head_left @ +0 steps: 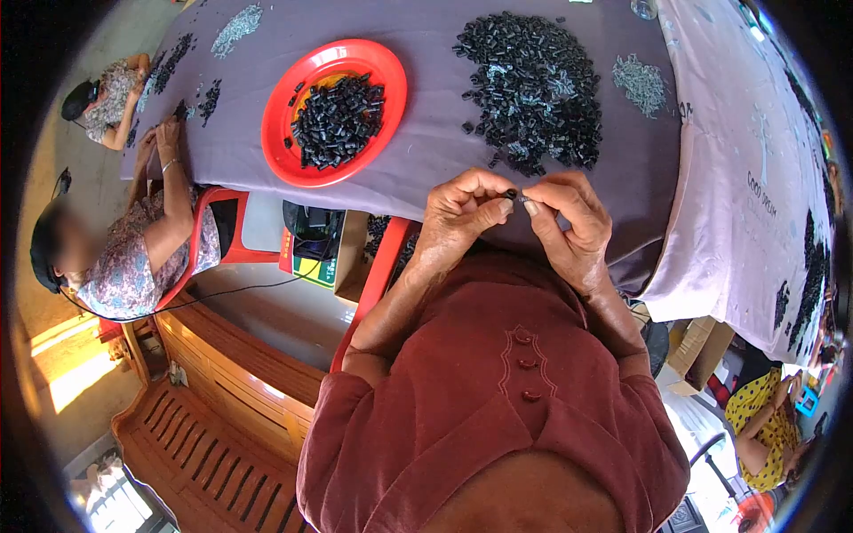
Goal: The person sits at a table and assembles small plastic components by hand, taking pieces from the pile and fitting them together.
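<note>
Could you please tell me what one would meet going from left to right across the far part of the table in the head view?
Narrow black pile, left pale pile, red plate, large black pile, right pale pile, printed cloth.

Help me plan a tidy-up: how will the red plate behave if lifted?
The red plate looks like glossy plastic, so it may flex slightly. Its black pieces lie heaped and loose, so some would probably slide if tilted.
</note>
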A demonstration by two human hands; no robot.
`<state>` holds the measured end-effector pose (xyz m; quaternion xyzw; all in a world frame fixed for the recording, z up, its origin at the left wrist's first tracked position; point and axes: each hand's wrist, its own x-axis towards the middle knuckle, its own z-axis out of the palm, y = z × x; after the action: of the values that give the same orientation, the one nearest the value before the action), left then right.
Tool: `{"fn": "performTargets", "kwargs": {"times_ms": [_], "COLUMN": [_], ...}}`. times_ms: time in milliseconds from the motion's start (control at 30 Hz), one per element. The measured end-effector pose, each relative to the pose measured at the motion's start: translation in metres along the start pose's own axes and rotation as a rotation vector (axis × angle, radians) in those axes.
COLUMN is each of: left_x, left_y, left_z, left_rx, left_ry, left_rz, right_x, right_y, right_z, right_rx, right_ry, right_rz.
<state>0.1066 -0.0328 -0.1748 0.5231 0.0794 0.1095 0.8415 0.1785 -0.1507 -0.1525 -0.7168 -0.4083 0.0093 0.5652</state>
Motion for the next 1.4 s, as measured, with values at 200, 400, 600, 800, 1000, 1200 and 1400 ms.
{"fn": "performTargets", "kwargs": {"times_ms": [200, 400, 600, 800, 1000, 1200, 1400], "left_x": [-0.005, -0.012, -0.016, -0.019, -0.022, -0.024, -0.024], "left_y": [0.000, -0.012, -0.021, -0.016, -0.022, -0.022, -0.019], "left_z": [0.002, -0.003, -0.010, -0.005, -0.006, -0.009, -0.009], "left_rx": [0.052, -0.043, -0.072, 0.016, -0.007, 0.006, 0.154], "left_ry": [-0.001, 0.048, 0.130, 0.028, -0.042, -0.059, -0.136], "left_rz": [0.003, -0.159, -0.224, -0.266, -0.394, -0.422, -0.376], "right_x": [-0.004, -0.018, -0.032, -0.038, -0.043, -0.044, -0.045], "right_y": [0.005, 0.008, 0.012, 0.013, 0.011, 0.002, 0.004], "right_z": [0.008, 0.011, 0.009, 0.010, 0.003, 0.000, -0.001], "right_rx": [-0.058, -0.074, 0.075, 0.155, 0.115, 0.037, 0.019], "right_ry": [-0.107, -0.096, -0.115, -0.035, -0.100, -0.152, -0.170], "right_rz": [-0.216, -0.165, 0.057, 0.200, 0.237, 0.190, 0.190]}}
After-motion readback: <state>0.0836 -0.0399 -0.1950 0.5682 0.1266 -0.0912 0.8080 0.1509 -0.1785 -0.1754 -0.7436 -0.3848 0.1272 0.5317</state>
